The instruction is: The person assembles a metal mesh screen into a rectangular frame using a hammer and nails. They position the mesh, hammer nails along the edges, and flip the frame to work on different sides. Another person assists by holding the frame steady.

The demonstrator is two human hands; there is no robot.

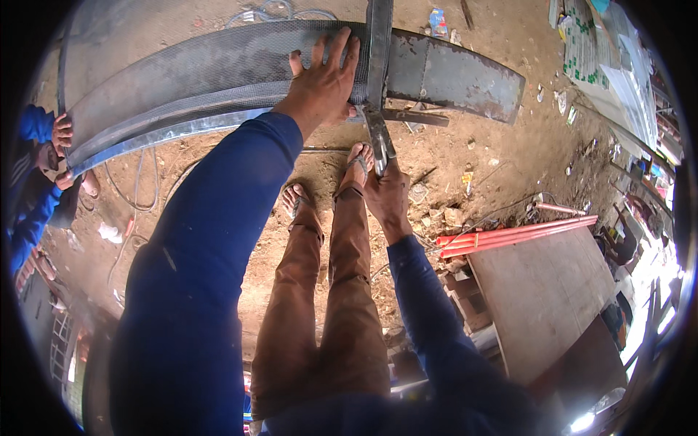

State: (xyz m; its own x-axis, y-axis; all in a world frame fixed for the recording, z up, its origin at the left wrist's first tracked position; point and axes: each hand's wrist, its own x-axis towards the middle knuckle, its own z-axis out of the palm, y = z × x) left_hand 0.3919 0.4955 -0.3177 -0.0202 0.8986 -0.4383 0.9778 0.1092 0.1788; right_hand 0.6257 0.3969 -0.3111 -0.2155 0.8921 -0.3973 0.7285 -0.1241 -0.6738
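Observation:
My left hand (323, 86) lies with fingers spread on a long sheet of dark wire mesh (196, 69), close to its right end. The mesh is stretched along a metal frame with a pale edge strip (167, 136). Across that end stands a dark metal bar (378, 54). Below the bar, my right hand (387, 198) is closed around a narrow metal handle (379, 138) whose upper end meets the bar. The handle's exact kind is unclear. At the far left, another person's hands (62, 149) grip the frame's other end.
A rusty flat metal plate (465, 76) extends right of the bar. Orange pipes (520, 236) rest by a plywood board (545, 298) at the right. Stacked sheets (592, 58) lie farther back. Cables (138, 189) and litter are strewn over the dirt around my sandalled feet (297, 200).

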